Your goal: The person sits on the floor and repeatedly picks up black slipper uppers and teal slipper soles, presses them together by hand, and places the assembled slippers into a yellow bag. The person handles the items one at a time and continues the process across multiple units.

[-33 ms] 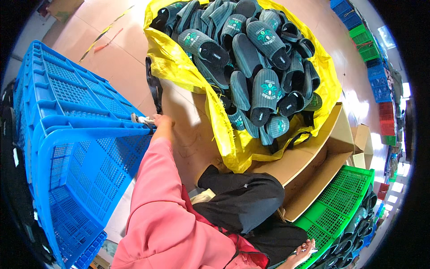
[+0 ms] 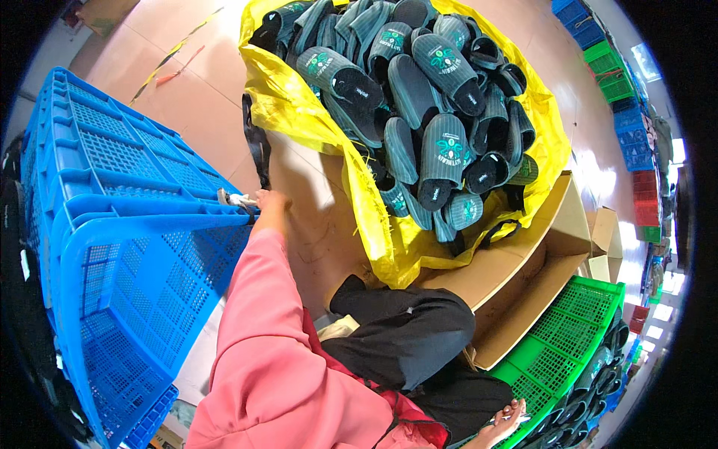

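My left hand (image 2: 274,202) reaches out in a pink sleeve to the corner of a blue plastic crate (image 2: 142,218). Its fingers curl beside a pale knotted tie (image 2: 238,198) on the crate's rim; what they grip is hard to make out. Just beyond hangs a black strap (image 2: 256,142) of the yellow woven sack (image 2: 295,105), which is heaped with grey striped slippers (image 2: 449,153). Low on the right, my right hand (image 2: 502,426) lies palm up by my knee, its fingers curled around a small thin pale object (image 2: 523,417).
An open cardboard box (image 2: 516,280) stands right of my legs, against the sack. Beside it is a green mesh crate (image 2: 557,344), with more dark slippers (image 2: 583,400) past its edge. Stacked coloured crates (image 2: 632,138) line the far right. Yellow-black tape (image 2: 173,56) marks the floor.
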Tool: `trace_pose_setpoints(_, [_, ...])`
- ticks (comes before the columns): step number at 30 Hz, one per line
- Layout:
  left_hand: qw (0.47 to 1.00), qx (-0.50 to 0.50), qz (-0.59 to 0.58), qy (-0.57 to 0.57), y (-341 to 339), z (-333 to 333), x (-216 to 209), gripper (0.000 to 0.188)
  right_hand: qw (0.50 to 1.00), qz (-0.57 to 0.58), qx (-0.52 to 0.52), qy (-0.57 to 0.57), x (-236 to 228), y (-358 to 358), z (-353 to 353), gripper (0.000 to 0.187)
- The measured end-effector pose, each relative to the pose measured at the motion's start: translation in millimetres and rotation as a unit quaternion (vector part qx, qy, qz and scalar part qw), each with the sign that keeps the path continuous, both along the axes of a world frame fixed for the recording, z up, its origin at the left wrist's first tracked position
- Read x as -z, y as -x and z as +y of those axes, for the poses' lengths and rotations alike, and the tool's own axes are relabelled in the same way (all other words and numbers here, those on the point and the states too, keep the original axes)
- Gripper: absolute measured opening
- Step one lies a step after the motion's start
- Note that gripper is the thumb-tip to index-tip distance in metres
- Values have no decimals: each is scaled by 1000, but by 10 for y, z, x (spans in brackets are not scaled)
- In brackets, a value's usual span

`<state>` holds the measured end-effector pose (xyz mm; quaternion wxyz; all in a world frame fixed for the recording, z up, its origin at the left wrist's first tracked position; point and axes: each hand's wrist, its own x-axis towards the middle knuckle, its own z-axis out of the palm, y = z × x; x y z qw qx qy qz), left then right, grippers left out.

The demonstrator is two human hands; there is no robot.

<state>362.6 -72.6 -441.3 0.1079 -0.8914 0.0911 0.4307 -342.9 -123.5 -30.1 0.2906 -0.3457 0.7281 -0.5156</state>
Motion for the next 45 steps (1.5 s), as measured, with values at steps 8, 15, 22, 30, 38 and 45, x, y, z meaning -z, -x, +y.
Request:
trace_pose_setpoints(8, [904,-319,-12,284,149,144,1259,69,999,40,-9,-9,-24,-78,-22,24])
trace_pose_setpoints(15, [789,563,237,59,1774,1278,453,31,1000,23,11,-6,88,-50,37,25])
trace_pose_setpoints(22, [892,376,-13,250,1613,730,-1294,48,999,-24,-27,34,124,37,-34,26])
trace_pose_setpoints(30, [685,643,-210,270,316,-1182,-1835,42,993,-71,-51,75,90,-7,-9,24])
trace_pose_setpoints(38, [764,635,-60,102,371,-648,-1517,24,988,-107,-28,110,164,198,272,26])
trace_pose_setpoints(45, [749,649,-127,36,607,102,-1668,27,981,-159,-28,109,128,133,258,21])
